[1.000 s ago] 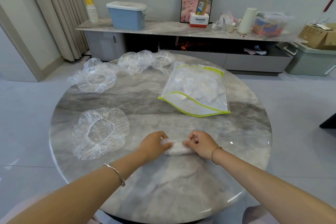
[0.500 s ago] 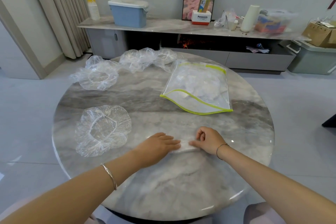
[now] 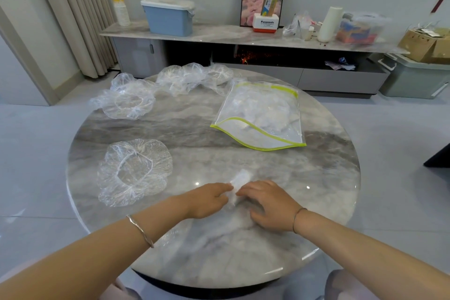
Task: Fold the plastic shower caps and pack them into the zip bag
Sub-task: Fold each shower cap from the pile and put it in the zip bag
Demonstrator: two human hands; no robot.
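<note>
The round surface carries the bag at far right, its mouth agape and caps inside. A spread cap lies at left. Near the front, the left hand and right hand press flat, uncurled fingers on the folded cap between them. The film is probably featherlight, limp and slick, and likely to spring open, so pinch across the whole bundle.

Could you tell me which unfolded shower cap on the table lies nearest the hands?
The spread-out cap at near left, alone beside the left hand; the other loose caps sit along the far edge.
</note>
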